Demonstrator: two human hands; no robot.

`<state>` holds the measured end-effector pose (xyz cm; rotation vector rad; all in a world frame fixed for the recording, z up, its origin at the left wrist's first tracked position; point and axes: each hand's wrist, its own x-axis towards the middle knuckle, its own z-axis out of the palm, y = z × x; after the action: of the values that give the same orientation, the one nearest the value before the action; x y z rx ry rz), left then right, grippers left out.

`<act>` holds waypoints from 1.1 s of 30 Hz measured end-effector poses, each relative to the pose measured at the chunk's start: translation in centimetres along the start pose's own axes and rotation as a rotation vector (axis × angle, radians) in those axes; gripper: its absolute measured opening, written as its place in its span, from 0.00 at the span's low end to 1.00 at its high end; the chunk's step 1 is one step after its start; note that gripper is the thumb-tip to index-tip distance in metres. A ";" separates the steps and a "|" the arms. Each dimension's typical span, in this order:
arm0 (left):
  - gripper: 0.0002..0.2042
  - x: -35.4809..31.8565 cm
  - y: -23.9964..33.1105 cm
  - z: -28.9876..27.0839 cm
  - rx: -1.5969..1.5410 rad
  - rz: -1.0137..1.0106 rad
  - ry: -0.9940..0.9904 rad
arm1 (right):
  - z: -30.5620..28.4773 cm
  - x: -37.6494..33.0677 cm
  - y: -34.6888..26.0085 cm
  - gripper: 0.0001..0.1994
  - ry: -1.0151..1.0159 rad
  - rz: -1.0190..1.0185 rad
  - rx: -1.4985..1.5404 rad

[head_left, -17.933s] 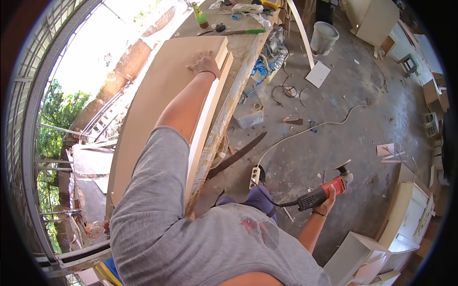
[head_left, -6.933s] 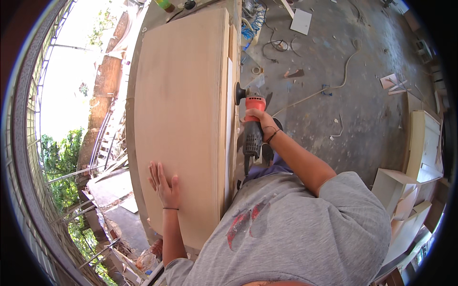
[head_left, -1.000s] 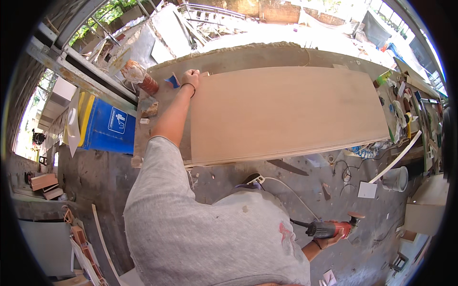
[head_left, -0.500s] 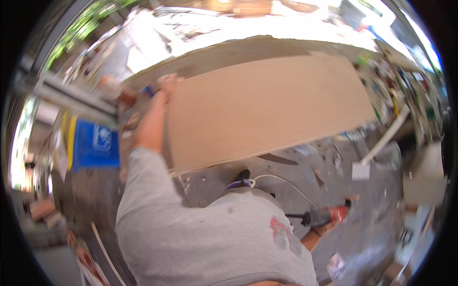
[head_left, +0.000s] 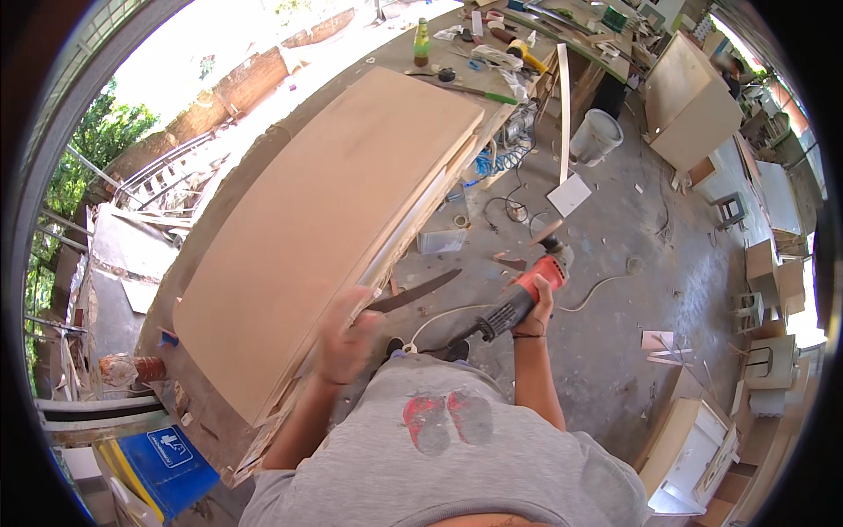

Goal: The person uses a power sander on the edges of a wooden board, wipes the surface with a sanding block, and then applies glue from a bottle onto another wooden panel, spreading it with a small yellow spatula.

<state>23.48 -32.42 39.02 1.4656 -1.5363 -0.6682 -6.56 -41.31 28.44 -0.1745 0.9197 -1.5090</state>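
Observation:
My right hand (head_left: 543, 297) is wrapped round the body of a red and black angle grinder (head_left: 520, 303). A flat disc (head_left: 544, 232) shows at its head, held above the floor and apart from the board. A large light-brown wooden board (head_left: 325, 211) lies on the workbench, stretching from near left to far right. By its near edge my left hand (head_left: 347, 338) hovers, blurred by motion, with thumb and fingers apart and nothing seen in them. Beside that hand, below the board's edge, is a long dark strip (head_left: 417, 292).
A green bottle (head_left: 421, 44) and a yellow tool (head_left: 525, 54) stand farther along the bench. On the floor are a grey bucket (head_left: 597, 136), a pale cable (head_left: 597, 288) and scraps. A blue and yellow box (head_left: 167, 470) sits at lower left; wooden cabinets (head_left: 694, 101) stand at right.
My left hand has come off the board's far left corner to its near edge. The grinder has risen in front of me. My view has turned right.

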 end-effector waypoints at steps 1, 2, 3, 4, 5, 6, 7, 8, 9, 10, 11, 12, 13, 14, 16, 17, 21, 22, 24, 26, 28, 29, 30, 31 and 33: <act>0.17 -0.2 0.2 4.0 -0.139 -0.077 -0.212 | 0.0 0.2 0.1 0.18 -0.031 0.030 0.065; 0.19 -0.2 -0.8 7.4 -0.266 -0.142 -0.364 | 0.5 0.3 0.0 0.15 -0.069 0.054 0.079; 0.20 0.0 -1.7 10.9 -0.381 -0.227 -0.515 | 0.5 0.3 0.0 0.15 -0.067 0.056 0.085; 0.22 0.7 -1.3 13.3 -0.659 -0.400 -0.649 | 0.6 0.8 -0.2 0.16 -0.083 0.009 0.046; 0.22 1.2 -1.3 14.6 -0.660 -0.391 -0.651 | 0.6 1.2 -0.8 0.16 -0.099 -0.038 0.002; 0.23 1.6 -1.3 15.8 -0.662 -0.487 -0.667 | 0.4 1.5 -1.4 0.18 -0.107 -0.069 -0.027; 0.25 2.1 -0.7 16.7 -0.665 -0.582 -0.687 | 0.4 1.5 -2.1 0.18 -0.107 -0.079 -0.028; 0.27 2.8 0.2 16.7 -0.577 -0.587 -0.773 | 0.5 1.2 -2.9 0.18 -0.104 -0.139 -0.053; 0.27 3.0 0.7 17.7 -0.580 -0.579 -0.775 | 0.3 1.1 -3.8 0.18 -0.102 -0.199 -0.078; 0.29 3.0 1.1 18.6 -0.501 -0.582 -0.815 | -0.4 1.4 -4.3 0.19 -0.117 -0.219 -0.071; 0.30 3.1 1.5 19.6 -0.423 -0.584 -0.852 | -1.1 1.5 -5.0 0.19 -0.120 -0.219 -0.072; 0.30 3.2 1.9 20.5 -0.424 -0.583 -0.849 | -1.7 1.5 -5.8 0.19 -0.087 -0.247 -0.123; 0.30 3.2 2.3 21.2 -0.412 -0.553 -0.859 | -2.2 1.4 -6.3 0.19 -0.050 -0.268 -0.170; 0.30 3.3 2.6 21.9 -0.400 -0.524 -0.868 | -3.1 2.1 -6.8 0.21 -0.064 -0.300 -0.209; 0.30 3.6 2.9 23.5 -0.377 -0.494 -0.880 | -3.2 1.7 -8.3 0.21 -0.028 -0.282 -0.160; 0.30 3.8 2.9 24.1 -0.378 -0.501 -0.876 | -3.2 1.7 -9.0 0.21 0.008 -0.272 -0.113; 0.30 5.3 3.3 25.9 -0.406 -0.525 -0.921 | -4.8 3.3 -9.7 0.22 0.042 -0.311 -0.106; 0.30 6.0 3.5 26.5 -0.442 -0.540 -0.949 | -5.4 4.1 -10.0 0.22 0.052 -0.337 -0.114; 0.31 7.3 3.7 27.3 -0.435 -0.539 -0.949 | -6.4 5.9 -10.4 0.22 0.039 -0.323 -0.102; 0.32 8.1 2.8 28.6 -0.463 -0.525 -0.943 | -6.1 7.2 -10.6 0.22 0.062 -0.320 -0.100; 0.32 8.2 1.6 29.7 -0.510 -0.509 -0.890 | -8.4 10.3 -10.2 0.19 -0.001 -0.193 -0.179; 0.32 9.2 1.2 30.3 -0.552 -0.464 -0.873 | -7.8 10.9 -10.3 0.22 0.008 -0.251 -0.208; 0.34 10.7 1.5 30.5 -0.515 -0.486 -0.933 | -7.0 11.7 -10.9 0.25 -0.001 -0.303 -0.239; 0.35 12.3 2.0 31.0 -0.491 -0.509 -0.998 | -6.8 12.7 -11.6 0.26 -0.003 -0.347 -0.319; 0.36 15.2 2.3 33.0 -0.525 -0.495 -1.014 | -6.6 15.1 -13.7 0.28 -0.056 -0.299 -0.339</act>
<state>-4.89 -53.00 29.10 1.1126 -1.4661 -2.1692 -24.02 -53.59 26.52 -0.6201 1.1370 -1.5996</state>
